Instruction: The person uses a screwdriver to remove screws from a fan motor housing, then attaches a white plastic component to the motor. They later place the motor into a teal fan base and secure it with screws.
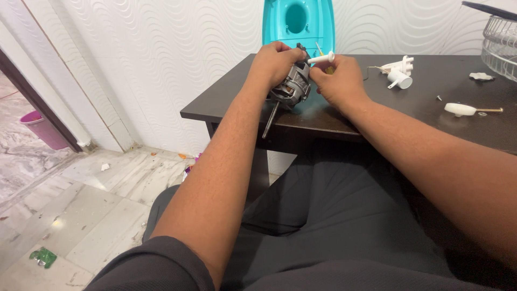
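Motor (291, 86), a small grey electric one with its windings showing, sits at the near edge of the dark counter (431, 116), and we hold it between both hands in the head view. Our left hand (274, 62) is clamped over its top and left side, fingers curled down around the housing. Our right hand (339, 83) lies against the motor's right side, its fingers pinched together on a white plastic piece (323, 58) that pokes out just above the knuckles. A dark shaft (270, 119) runs down from the motor below our left wrist and overhangs the counter's edge.

Just beyond both hands, a teal plastic housing (299, 24) with an oval opening stands upright against the white patterned wall (161, 54); the motor rests on a teal surface that shows between the wrists. To the right of our right hand, well apart from it, lie a cluster of white plastic parts (399, 71) with a thin wire, a small screw (439, 98), a white knob on a brass-coloured rod (468, 110) and a flat white scrap (481, 76). Farther right, at the frame's edge, part of a wire grille (501, 46) shows.

Below our forearms are our lap in dark trousers (334, 226). To the left of our left arm is the marble floor (64, 215), with a green scrap (43, 256) on it and a pink bucket (44, 129) past a doorway.
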